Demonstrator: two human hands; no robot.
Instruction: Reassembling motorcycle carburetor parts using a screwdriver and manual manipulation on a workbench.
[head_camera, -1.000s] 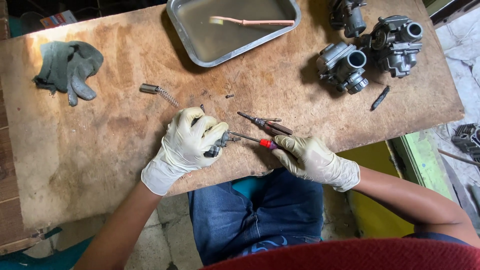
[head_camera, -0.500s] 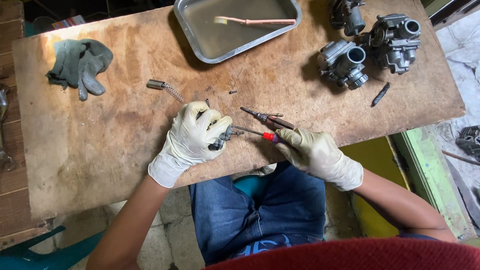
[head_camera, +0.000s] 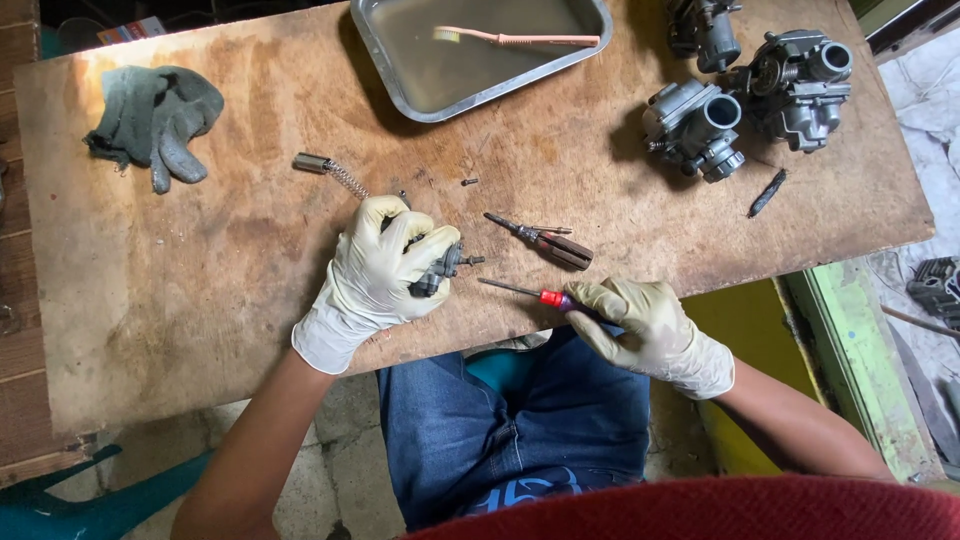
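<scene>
Pale latex covers both your hands. Your left hand (head_camera: 385, 262) is curled tight around a small dark metal carburetor part (head_camera: 440, 270), whose stubby end pokes out past your fingers toward your right. Your right hand (head_camera: 640, 320) is closed on the handle of a red-collared screwdriver (head_camera: 525, 292), holding it low over the near edge of the wooden tabletop (head_camera: 200, 300); its thin shaft points at the carburetor part, the tip just short of it and not touching.

Just beyond the red-collared screwdriver lies a second screwdriver (head_camera: 545, 243) with a dark brown handle, flat on the wood. Beyond your left hand rests a spring with a metal cap (head_camera: 330, 172), and a tiny screw (head_camera: 469, 182) sits near it. Farther back from the carburetor part stands a metal tray (head_camera: 385, 60) with a toothbrush (head_camera: 520, 39) in it. To the tray's right are three grey carburetors (head_camera: 750, 85) and a small dark file-like piece (head_camera: 767, 192); well to its left lies a grey cloth glove (head_camera: 155, 115).
</scene>
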